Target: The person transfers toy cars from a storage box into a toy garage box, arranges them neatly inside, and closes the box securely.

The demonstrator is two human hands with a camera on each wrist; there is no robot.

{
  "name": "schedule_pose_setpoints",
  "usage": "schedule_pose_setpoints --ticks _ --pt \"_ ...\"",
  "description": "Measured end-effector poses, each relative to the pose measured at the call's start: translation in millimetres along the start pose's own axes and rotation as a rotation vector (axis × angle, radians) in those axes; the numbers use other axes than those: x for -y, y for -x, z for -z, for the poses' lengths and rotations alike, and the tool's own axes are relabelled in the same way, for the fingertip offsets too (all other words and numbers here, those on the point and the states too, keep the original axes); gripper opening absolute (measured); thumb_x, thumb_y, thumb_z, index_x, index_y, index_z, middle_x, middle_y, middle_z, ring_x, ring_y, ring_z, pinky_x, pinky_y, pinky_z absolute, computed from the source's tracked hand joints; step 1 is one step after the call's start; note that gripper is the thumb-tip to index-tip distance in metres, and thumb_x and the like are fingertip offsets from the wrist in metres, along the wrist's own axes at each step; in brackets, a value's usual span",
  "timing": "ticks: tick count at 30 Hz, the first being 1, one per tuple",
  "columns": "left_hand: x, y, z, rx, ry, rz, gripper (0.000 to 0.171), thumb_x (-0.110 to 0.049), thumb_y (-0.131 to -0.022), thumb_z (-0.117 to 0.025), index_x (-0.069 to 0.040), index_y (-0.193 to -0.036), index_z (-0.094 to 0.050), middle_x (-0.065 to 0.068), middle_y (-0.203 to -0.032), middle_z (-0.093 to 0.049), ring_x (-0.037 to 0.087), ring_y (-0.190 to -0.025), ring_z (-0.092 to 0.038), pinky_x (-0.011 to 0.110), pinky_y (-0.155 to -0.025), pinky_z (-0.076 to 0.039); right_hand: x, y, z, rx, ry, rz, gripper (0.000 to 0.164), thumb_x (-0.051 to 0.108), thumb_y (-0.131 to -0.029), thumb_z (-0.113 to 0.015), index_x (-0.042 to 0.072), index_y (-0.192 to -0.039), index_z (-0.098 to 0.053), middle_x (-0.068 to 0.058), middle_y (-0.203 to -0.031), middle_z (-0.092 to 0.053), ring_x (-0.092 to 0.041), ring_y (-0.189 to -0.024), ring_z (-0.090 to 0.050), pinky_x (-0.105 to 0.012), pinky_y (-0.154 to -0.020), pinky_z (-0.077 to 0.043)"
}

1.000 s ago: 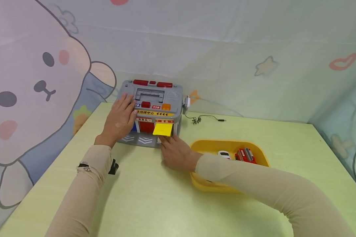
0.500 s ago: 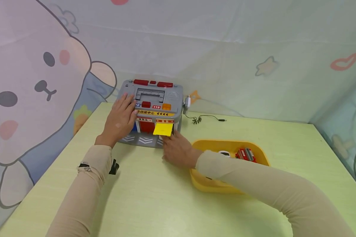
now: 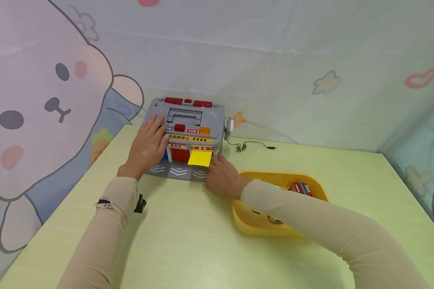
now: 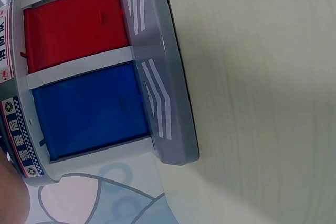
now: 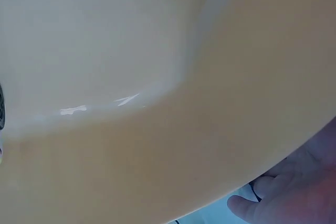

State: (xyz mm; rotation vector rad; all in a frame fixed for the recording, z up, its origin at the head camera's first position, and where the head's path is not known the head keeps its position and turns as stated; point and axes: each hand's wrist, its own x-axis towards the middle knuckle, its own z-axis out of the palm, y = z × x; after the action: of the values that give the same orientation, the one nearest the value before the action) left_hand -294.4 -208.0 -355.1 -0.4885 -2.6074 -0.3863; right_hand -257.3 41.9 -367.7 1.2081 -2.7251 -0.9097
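A grey toy rescue station (image 3: 182, 138) stands at the back of the table, with red and orange buttons on top. Its yellow door (image 3: 200, 158) is raised outward, while the red door (image 4: 77, 27) and blue door (image 4: 92, 111) are down in the left wrist view. My left hand (image 3: 147, 146) rests with straight fingers on the station's left top edge. At the station's front right corner, my right hand (image 3: 224, 176) reaches with extended fingers beside and under the yellow door; some fingertips are hidden. I see nothing held in it.
A yellow bin (image 3: 246, 224) sits under my right forearm, with a red toy truck (image 3: 301, 188) inside. A thin black cable (image 3: 254, 142) lies behind it. A white key-like piece (image 3: 229, 125) juts from the station's right side. The patterned backdrop (image 3: 260, 80) rises behind the table.
My right hand has shifted slightly right and back along the station's front. A white object glimpsed under the yellow door earlier is out of sight now. My left hand stays put.
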Motion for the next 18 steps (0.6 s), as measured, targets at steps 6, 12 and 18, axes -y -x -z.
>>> schedule_pose_setpoints --ticks 6,12,18 --pt "-0.2 -0.5 -0.7 0.014 -0.005 0.010 0.051 -0.026 -0.107 -0.038 0.003 -0.147 -0.045 0.019 -0.162 -0.033 0.035 -0.155 -0.018 0.053 -0.126 -0.013 0.2 0.0 -0.7 -0.005 -0.007 -0.009 0.066 0.054 -0.103 -0.040 0.005 -0.146 -0.048 -0.009 -0.155 -0.045 -0.029 -0.140 -0.038 -0.046 -0.119 -0.034" --pt "0.2 -0.9 -1.7 0.022 -0.006 0.011 0.051 -0.027 -0.107 -0.038 0.003 -0.147 -0.045 0.019 -0.162 -0.032 0.035 -0.155 -0.018 0.053 -0.126 -0.013 0.9 0.1 -0.6 -0.026 -0.002 -0.009 0.066 0.054 -0.103 -0.041 0.004 -0.145 -0.049 -0.009 -0.151 -0.049 -0.028 -0.133 -0.042 -0.039 -0.108 -0.043" --pt "-1.0 -1.4 0.3 0.027 -0.015 0.022 0.051 -0.027 -0.106 -0.039 0.003 -0.147 -0.045 0.018 -0.162 -0.032 0.035 -0.155 -0.018 0.053 -0.126 -0.013 -1.3 0.0 -2.6 -0.032 -0.066 -0.021 0.066 0.055 -0.102 -0.043 0.005 -0.145 -0.049 -0.008 -0.151 -0.048 -0.028 -0.134 -0.041 -0.040 -0.111 -0.042"
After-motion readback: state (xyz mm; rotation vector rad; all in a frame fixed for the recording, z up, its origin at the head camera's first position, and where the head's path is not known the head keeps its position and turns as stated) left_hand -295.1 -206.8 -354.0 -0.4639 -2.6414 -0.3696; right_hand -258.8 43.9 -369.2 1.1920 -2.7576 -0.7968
